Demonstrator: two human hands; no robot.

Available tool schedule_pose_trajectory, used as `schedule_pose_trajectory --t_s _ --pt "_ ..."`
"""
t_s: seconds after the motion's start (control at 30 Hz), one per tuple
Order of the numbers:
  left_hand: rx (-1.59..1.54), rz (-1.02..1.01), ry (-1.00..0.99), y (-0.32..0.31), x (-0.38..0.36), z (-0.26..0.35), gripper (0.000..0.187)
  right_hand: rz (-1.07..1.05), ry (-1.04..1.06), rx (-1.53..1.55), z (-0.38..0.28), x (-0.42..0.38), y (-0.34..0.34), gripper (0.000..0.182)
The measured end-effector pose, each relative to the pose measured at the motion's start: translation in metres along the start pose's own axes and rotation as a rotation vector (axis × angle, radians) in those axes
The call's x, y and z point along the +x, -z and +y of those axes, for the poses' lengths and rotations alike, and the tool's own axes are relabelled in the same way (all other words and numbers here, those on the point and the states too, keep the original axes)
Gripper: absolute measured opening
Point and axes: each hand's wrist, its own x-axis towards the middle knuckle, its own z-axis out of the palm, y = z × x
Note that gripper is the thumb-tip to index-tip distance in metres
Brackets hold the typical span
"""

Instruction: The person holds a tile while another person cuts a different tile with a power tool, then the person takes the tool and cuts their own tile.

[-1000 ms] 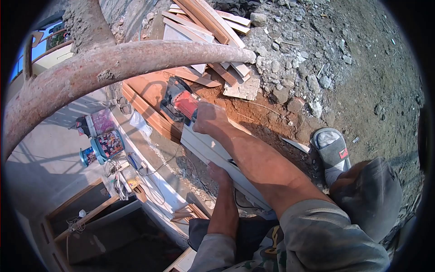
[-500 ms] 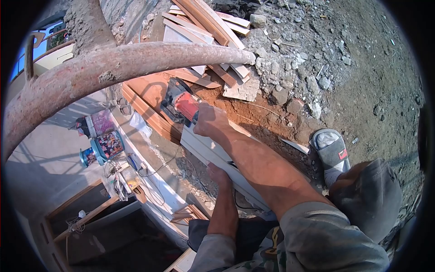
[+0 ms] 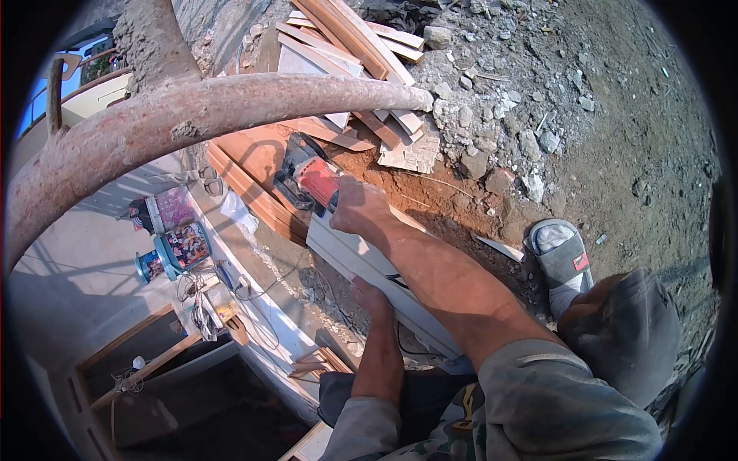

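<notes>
My right hand [image 3: 360, 206] is wrapped round the rear of a red and black handheld circular saw [image 3: 317, 178]. The saw rests at the far end of a long white grooved board [image 3: 357, 253]; its blade is hidden from this side. Lower down, my left hand [image 3: 370, 296] grips the near edge of the same board, thumb on top and the other fingers mostly out of sight. Beyond the saw lie brown wooden boards [image 3: 257, 196], with the saw's shadow falling on them.
A thick curved, mud-spattered pole [image 3: 231, 107] crosses above the work. Behind it is a pile of wood offcuts [image 3: 346, 58]. Rubble [image 3: 500, 131] covers the ground to the right, near my slippered foot [image 3: 561, 253]. Plastic tubs [image 3: 181, 246] and tangled cables [image 3: 201, 303] sit at left.
Almost nothing differs. Both hands, the saw and the white board keep their places, apart from a very slight shift of the view.
</notes>
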Motion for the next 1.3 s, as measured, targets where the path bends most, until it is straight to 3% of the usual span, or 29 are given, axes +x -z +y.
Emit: schedule_pose_trajectory --t_s 0.27,0.53,1.03,1.3 --pt "-0.015 0.057 0.029 -0.006 -0.012 0.018 0.069 0.016 -0.006 -0.024 -0.006 0.007 -0.002 0.041" --pt "-0.055 0.021 -0.003 -0.004 0.001 -0.002 0.067 -0.004 0.020 -0.045 -0.004 0.004 0.000 0.048" --pt "-0.002 0.013 0.029 -0.003 -0.010 0.018 0.071 0.031 0.061 -0.004 0.004 -0.005 0.001 0.050" --pt "0.115 0.136 0.080 -0.007 -0.013 0.023 0.071 0.066 0.093 -0.051 0.009 -0.001 -0.004 0.048"
